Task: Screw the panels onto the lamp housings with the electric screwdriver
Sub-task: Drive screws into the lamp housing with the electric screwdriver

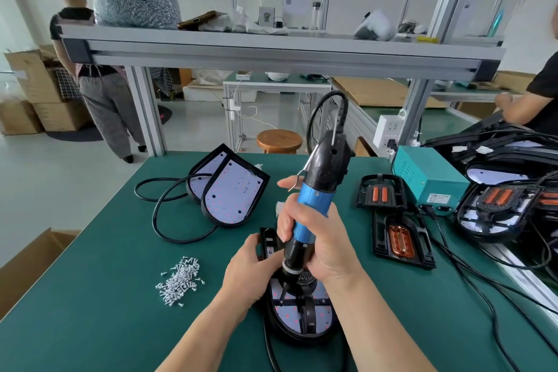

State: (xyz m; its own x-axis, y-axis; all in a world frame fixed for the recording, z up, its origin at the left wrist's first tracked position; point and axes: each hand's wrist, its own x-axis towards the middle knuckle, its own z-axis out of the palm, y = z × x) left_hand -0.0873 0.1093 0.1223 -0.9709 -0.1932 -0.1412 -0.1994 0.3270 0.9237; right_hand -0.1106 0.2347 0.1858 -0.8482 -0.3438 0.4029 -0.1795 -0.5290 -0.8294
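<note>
Right grip [314,238] is clamped round blue-and-black electric screwdriver [317,199], bit down on black oval lamp housing [290,331] (near edge of green bench [120,296]). Left grip [250,269] clasps its black panel [267,243]. Silver screws [181,281] lie heaped just left.

1 view, head-worn, wide-angle. Looks forward and down over the near edge of the green bench [99,251]. Close under the lens, low centre: left hand [250,269] and right hand [323,238]; forearms enter from the bottom edge. Upper frame: overhead shelf [271,51], room far beyond. Straight lines bow at the edges.
</note>
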